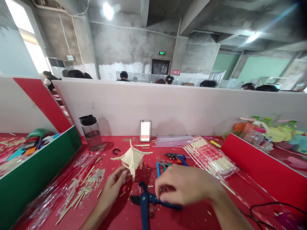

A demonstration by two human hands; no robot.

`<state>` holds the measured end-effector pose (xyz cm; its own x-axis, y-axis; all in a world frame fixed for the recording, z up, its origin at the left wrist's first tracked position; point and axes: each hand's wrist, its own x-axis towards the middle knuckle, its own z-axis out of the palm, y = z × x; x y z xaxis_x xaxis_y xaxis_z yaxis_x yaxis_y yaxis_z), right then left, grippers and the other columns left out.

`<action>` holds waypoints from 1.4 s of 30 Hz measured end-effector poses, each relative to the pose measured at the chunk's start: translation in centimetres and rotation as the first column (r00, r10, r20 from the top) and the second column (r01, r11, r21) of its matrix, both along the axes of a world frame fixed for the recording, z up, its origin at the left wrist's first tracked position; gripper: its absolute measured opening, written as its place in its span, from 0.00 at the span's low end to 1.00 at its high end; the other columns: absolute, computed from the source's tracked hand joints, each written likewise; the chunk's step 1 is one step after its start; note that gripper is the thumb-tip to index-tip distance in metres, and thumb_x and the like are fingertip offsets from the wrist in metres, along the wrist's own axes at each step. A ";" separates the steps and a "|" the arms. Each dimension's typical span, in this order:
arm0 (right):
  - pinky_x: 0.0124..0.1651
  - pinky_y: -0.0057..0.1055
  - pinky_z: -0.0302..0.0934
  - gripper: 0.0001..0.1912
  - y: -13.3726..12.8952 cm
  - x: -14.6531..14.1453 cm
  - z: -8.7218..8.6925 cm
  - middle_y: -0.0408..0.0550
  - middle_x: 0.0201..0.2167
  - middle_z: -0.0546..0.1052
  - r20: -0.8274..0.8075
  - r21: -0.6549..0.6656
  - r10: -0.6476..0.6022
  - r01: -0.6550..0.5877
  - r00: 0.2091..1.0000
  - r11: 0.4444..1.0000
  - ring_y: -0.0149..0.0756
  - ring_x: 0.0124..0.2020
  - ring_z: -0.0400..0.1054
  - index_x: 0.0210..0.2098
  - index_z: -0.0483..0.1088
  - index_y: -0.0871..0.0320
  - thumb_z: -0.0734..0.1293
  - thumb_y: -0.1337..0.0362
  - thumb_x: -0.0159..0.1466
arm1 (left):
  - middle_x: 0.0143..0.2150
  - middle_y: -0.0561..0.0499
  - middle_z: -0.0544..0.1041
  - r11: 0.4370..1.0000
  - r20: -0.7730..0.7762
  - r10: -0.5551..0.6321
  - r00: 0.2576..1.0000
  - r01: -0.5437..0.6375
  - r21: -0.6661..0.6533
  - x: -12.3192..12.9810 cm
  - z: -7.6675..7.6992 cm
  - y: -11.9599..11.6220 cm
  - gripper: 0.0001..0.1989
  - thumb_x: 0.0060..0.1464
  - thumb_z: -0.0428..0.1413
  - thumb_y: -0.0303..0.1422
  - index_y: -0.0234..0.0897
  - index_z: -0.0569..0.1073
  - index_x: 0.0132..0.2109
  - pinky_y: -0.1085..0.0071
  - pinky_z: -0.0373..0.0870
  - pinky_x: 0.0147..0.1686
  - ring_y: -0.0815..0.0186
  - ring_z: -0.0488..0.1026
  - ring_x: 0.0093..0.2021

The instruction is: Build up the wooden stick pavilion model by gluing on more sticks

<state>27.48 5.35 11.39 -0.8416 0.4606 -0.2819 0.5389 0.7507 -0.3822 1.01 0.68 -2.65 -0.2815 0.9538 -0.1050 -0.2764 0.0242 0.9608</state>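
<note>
A small pavilion-like model of pale wooden sticks, with a pointed roof and long corner sticks, stands on the red table. My left hand is at its lower left side, thumb and fingers closed around its base. Dark blue cutters lie open on the table in front of the model. Over their right handle hovers my right hand, slightly blurred, its fingers curled; whatever they may hold is hidden. Just behind this hand are a blue pen, small pliers and a blue glue gun.
Loose sticks and scraps lie at left beside plastic wrapping. A water bottle stands back left. Packed sticks lie right. Green and red dividers flank the table; a black cable curls front right.
</note>
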 end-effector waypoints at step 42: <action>0.36 0.30 0.67 0.08 2.8 -6.5 -8.5 0.45 0.29 0.82 -0.768 -0.510 -0.512 0.117 0.385 0.852 0.35 0.31 0.75 0.31 0.80 0.57 0.76 0.59 0.58 | 0.41 0.45 0.83 0.995 -0.004 -0.095 0.995 0.095 0.015 -0.2 -0.1 -0.3 0.17 0.50 0.68 0.45 0.39 0.79 0.42 0.65 0.78 0.43 0.54 0.81 0.46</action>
<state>20.93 8.11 2.92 -0.5280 0.7936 0.3025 -0.0550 0.3235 -0.9446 0.79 0.43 -2.74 -0.1898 0.9777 -0.0897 -0.2700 0.0359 0.9622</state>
